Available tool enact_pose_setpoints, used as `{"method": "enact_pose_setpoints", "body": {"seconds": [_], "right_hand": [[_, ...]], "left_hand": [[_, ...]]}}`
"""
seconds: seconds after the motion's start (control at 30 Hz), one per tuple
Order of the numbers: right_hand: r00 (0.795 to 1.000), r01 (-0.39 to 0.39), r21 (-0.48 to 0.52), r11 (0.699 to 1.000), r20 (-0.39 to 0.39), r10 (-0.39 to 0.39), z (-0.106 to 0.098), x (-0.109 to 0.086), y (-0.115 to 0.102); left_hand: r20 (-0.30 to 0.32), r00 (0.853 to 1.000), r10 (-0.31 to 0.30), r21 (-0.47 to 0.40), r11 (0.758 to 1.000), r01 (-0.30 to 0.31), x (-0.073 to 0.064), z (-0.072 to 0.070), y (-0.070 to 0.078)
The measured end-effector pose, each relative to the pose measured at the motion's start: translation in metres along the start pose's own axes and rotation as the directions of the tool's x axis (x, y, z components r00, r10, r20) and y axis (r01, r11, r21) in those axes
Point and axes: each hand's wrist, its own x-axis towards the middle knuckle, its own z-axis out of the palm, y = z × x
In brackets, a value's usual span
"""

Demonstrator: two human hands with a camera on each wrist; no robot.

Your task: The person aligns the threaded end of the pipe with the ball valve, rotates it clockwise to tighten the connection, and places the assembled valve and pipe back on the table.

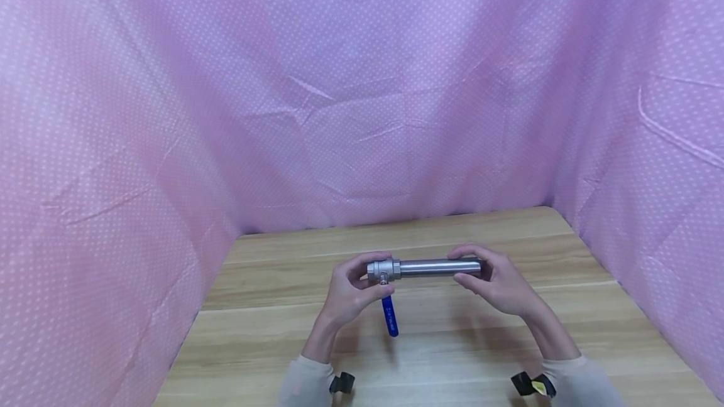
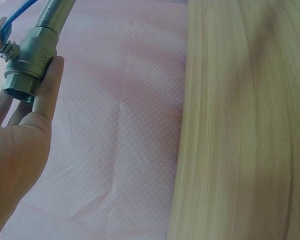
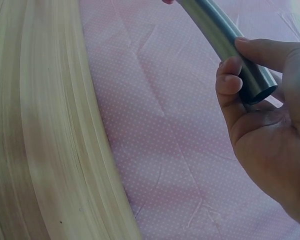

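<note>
A metal ball valve [image 1: 383, 269] with a blue lever handle [image 1: 390, 316] is joined to a straight steel pipe [image 1: 432, 267]. Both are held level above the table, the valve on the left. My left hand [image 1: 349, 294] grips the valve body between thumb and fingers, its thumb by the base of the lever. In the left wrist view the open hex end of the valve [image 2: 21, 86] faces my palm. My right hand [image 1: 503, 282] grips the pipe's far right end. The right wrist view shows fingers and thumb curled round the pipe [image 3: 230, 42] near its hollow end.
A wooden table [image 1: 271, 281] lies under both hands, which cast shadows on it. Pink dotted cloth [image 1: 362, 112] hangs behind it and along both sides. Black straps [image 1: 342, 383] sit at both wrists, by the light sleeves [image 1: 308, 382].
</note>
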Motion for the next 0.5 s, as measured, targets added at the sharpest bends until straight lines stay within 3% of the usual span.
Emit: {"method": "enact_pose_setpoints", "body": {"seconds": [0.5], "right_hand": [[1.000, -0.018, -0.034, 0.999, -0.018, 0.018, 0.0004, -0.0029, 0.0004]], "left_hand": [[-0.002, 1.000, 0.010, 0.015, 1.000, -0.010, -0.0022, 0.0020, 0.0004]]}}
